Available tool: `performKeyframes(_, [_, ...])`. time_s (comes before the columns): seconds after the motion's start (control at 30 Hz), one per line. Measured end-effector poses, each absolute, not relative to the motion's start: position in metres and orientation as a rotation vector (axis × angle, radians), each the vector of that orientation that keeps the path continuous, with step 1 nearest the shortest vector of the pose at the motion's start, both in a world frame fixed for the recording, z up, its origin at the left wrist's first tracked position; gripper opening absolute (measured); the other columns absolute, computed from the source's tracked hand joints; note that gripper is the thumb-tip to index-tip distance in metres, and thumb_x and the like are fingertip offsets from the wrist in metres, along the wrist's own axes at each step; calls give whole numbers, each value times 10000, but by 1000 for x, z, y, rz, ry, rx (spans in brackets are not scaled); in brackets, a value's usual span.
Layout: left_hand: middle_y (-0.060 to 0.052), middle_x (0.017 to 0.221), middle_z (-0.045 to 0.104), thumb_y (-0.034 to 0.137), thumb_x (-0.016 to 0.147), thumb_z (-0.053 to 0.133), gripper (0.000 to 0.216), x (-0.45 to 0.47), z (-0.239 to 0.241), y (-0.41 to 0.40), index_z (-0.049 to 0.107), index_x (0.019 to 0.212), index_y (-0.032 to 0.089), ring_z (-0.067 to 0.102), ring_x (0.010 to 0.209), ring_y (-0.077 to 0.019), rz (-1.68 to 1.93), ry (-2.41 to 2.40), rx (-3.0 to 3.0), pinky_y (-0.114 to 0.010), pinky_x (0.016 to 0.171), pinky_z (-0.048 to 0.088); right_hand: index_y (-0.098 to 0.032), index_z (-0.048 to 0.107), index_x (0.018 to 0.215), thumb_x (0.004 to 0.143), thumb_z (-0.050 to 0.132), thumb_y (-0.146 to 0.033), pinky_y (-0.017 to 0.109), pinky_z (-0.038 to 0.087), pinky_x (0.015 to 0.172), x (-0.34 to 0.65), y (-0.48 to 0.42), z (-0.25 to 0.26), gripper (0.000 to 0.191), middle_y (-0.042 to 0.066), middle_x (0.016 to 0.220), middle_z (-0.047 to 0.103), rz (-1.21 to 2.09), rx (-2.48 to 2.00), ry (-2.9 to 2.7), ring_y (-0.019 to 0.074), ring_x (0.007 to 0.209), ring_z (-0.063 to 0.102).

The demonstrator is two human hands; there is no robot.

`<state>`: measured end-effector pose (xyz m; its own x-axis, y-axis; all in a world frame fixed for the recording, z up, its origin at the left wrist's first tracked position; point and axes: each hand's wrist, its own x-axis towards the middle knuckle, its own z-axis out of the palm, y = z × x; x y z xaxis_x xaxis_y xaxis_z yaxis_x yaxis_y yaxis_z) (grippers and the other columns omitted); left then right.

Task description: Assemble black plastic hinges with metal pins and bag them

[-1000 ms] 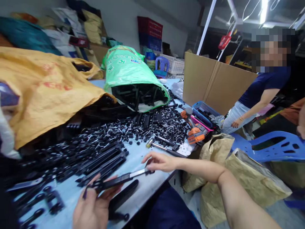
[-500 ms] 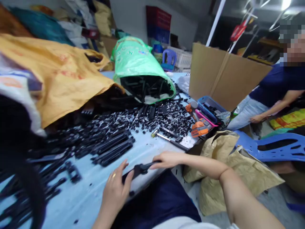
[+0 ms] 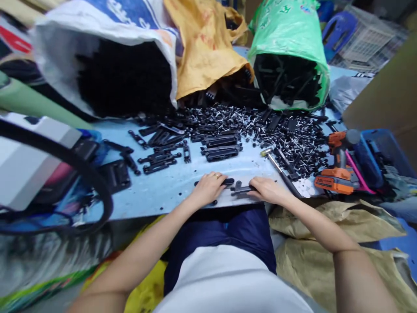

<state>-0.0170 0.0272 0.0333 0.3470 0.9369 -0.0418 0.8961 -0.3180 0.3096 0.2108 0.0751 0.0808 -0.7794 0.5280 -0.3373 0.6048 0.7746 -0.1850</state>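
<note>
At the near edge of the table my left hand is closed over a long black plastic bar, whose ends stick out on both sides of the fingers. Just to the right, my right hand grips the end of another black plastic part with a small upright lug. A narrow gap separates the two pieces. Beyond the hands lies a stack of black plastic parts. A hammer with a yellowish head rests right of my right hand.
Small black pieces and metal pins are heaped at the back. Behind them lie open white, orange and green sacks. An orange cordless drill and a blue bin stand right. A black hoop crosses the left.
The view has swung left. Both hands were at one black piece before; now they are apart, each on its own black part. The left hand's fingers have closed further.
</note>
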Motion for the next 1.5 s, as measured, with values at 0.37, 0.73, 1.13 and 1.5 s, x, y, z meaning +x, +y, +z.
performKeyframes(0.37, [-107, 978, 585, 595, 717, 544, 556, -4, 36, 26, 499, 1044, 147, 556, 917, -255, 338, 1644, 2271, -364, 777, 440, -184, 578, 969, 937, 325, -406, 286, 258, 616, 192, 70, 58, 338, 78, 834, 582, -49, 842, 2896, 174, 786, 499])
performKeyframes(0.73, [-64, 856, 604, 536, 782, 512, 406, -8, 25, 22, 534, 963, 173, 593, 843, -213, 502, 1669, 2270, -302, 709, 463, -175, 581, 925, 932, 345, -378, 291, 270, 615, 184, 82, 75, 311, 81, 783, 582, 25, 717, 2963, 186, 774, 499])
performKeyframes(1.13, [-149, 1129, 558, 50, 861, 324, 340, 74, 72, 172, 551, 1108, 105, 518, 1077, -219, 357, 1613, 2164, -337, 895, 409, -150, 626, 929, 903, 397, -417, 296, 422, 716, 256, 78, 36, 353, 103, 862, 633, -88, 1062, 3204, 179, 786, 541])
performKeyframes(1.5, [-84, 914, 676, 206, 805, 552, 147, 43, 70, 125, 658, 885, 144, 622, 865, -187, 697, 1720, 1876, -283, 789, 473, -149, 612, 894, 812, 488, -132, 273, 419, 671, 234, 204, 77, 149, 114, 924, 620, 141, 1839, 2611, 210, 860, 549])
